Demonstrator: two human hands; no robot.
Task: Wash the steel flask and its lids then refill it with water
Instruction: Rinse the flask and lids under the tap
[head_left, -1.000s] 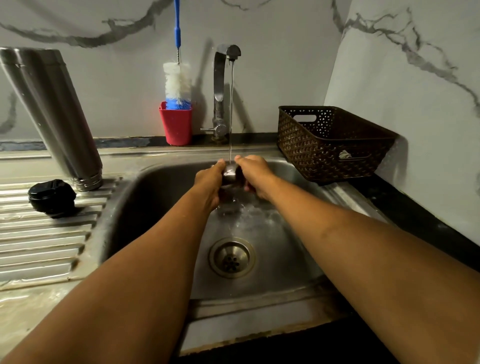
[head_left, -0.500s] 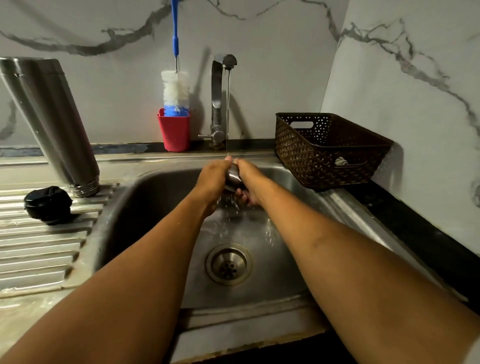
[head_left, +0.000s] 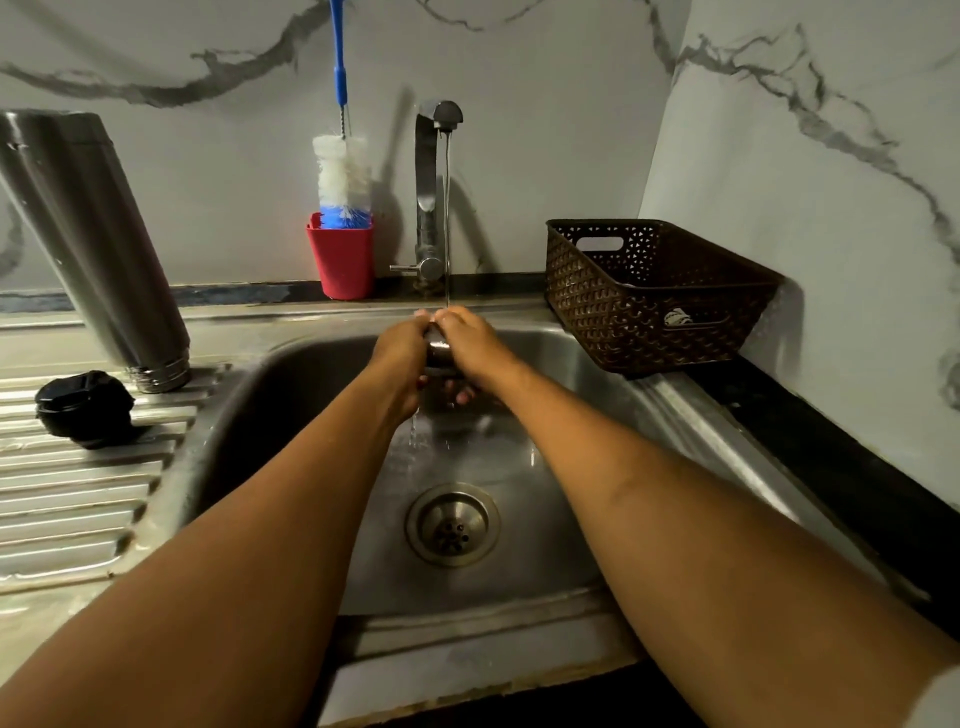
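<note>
A small steel lid (head_left: 438, 352) is held over the sink (head_left: 545, 551) under a thin stream of water from the tap (head_left: 430, 197). My left hand (head_left: 400, 358) and my right hand (head_left: 475, 345) both grip it, pressed close together, so most of the lid is hidden. The tall steel flask (head_left: 88, 244) stands mouth down on the ribbed drainboard (head_left: 67, 499) at the left. A black lid (head_left: 83, 408) lies beside it on the drainboard.
A red cup (head_left: 341, 260) with a blue-handled white bottle brush (head_left: 343, 176) stands behind the sink, left of the tap. A brown woven basket (head_left: 654, 296) sits at the right against the marble wall. A dark counter edge (head_left: 841, 467) runs along the right.
My hands have closed tighter around the steel lid under the stream, covering more of it. The view has tilted slightly; flask and black lid stay put.
</note>
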